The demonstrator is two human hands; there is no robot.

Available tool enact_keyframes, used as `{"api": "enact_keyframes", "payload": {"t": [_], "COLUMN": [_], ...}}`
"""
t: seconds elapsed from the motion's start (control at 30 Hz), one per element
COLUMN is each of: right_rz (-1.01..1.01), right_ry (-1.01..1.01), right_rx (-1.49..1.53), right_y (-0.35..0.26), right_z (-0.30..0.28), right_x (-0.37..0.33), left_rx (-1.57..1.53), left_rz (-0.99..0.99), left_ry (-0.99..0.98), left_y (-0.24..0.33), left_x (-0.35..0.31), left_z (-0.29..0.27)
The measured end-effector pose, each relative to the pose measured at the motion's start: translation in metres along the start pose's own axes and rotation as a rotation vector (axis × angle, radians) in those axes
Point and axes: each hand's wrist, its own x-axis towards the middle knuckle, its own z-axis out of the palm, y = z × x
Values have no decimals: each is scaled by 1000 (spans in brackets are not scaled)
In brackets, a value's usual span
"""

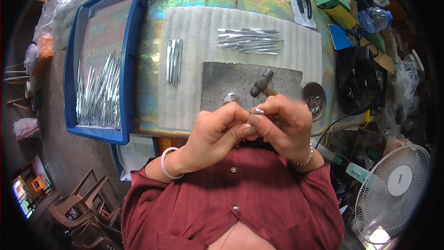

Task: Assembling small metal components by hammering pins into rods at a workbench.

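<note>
Close in front of my chest, my left hand (pixel 217 129) and my right hand (pixel 284 122) meet with thumbs and forefingers pinched together. A small shiny metal piece (pixel 259 110) shows at the right fingertips; its kind is too small to tell, and the fingers cover most of the pinch. Just beyond the hands lies a dark grey stone slab (pixel 219 78), with a hammer (pixel 262 83) resting on it and its handle partly behind my right hand. A rounded silvery lump (pixel 231 98) sits by the slab's near edge. Right of the slab is a round bowl (pixel 319 90) of small metal bits.
On the white foam sheet (pixel 194 23) lie a bundle of thin metal strips (pixel 174 62) and a looser pile of strips (pixel 249 41). A blue tray (pixel 132 55) holds many more at left. Pliers (pixel 303 0) lie far right; a fan (pixel 393 190) stands near right.
</note>
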Motion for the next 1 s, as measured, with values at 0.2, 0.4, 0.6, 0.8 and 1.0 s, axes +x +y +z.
{"api": "enact_keyframes", "payload": {"t": [0.2, 0.4, 0.6, 0.8, 1.0], "right_rz": [354, 487, 548, 504, 448], "right_ry": [22, 26, 58, 107, 175], "right_rx": [501, 733, 825, 844, 839], "right_y": [20, 36, 45, 47, 45], "right_z": [0, 1, 2, 4, 4], "right_x": [5, 6, 6, 2, -5], "left_rx": [-93, -14, -200, -181, -146], "left_rz": [-313, -405, -533, -540, -536], "left_ry": [-88, -127, -151, -184, -249], "left_y": [4, 9, 8, 7, 8], "left_x": [7, 15, 24, 29, 36], "left_z": [-7, -13, -13, -13, -9]}}
